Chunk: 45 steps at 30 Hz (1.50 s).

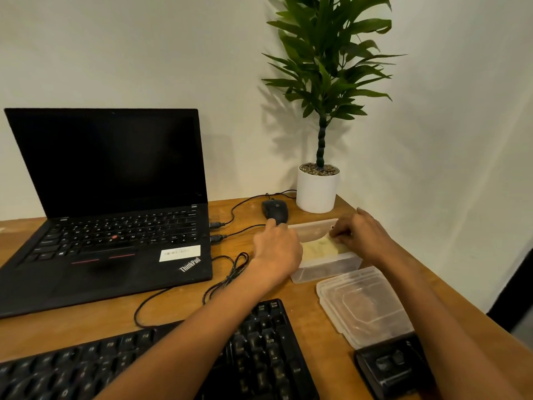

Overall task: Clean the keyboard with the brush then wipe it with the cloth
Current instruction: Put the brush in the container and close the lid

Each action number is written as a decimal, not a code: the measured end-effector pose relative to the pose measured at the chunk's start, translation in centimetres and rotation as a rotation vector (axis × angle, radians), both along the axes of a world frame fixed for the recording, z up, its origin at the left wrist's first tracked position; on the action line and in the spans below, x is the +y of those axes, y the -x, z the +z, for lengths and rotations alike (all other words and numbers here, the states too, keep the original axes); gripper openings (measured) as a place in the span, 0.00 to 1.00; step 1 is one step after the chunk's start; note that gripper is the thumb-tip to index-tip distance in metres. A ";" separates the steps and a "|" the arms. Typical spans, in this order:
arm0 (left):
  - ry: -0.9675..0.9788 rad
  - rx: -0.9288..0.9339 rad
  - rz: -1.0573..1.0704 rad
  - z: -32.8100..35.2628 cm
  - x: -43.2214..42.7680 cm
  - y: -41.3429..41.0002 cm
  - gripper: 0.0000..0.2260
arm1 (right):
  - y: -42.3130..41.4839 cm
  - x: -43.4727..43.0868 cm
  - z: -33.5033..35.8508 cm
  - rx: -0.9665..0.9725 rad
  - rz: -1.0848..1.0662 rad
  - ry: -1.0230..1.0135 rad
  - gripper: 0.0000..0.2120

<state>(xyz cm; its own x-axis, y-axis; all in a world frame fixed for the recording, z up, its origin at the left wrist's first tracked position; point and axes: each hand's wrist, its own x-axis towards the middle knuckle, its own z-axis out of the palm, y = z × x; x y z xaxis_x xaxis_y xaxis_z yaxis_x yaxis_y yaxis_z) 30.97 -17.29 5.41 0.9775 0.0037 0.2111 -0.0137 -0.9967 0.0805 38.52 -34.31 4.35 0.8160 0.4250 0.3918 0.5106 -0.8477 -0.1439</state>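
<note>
A black external keyboard (268, 327) lies at the desk's near edge, partly under my left forearm. Behind it stands a translucent plastic container (314, 226) with a pale yellow cloth (320, 248) inside. My left hand (277, 246) grips the container's left side. My right hand (360, 232) reaches in from the right, its fingers closed on the cloth's far edge. I see no brush.
The container's clear lid (366, 307) lies in front of it, beside a small black device (395, 365). An open black laptop (115, 226) sits at the left, with cables (227, 272) running to a black mouse (275, 210). A potted plant (317, 192) stands in the corner.
</note>
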 end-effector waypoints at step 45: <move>0.142 0.045 -0.304 -2.2 -3.4 14.6 0.29 | 16.9 -6.3 -1.1 0.101 -0.122 -0.445 0.15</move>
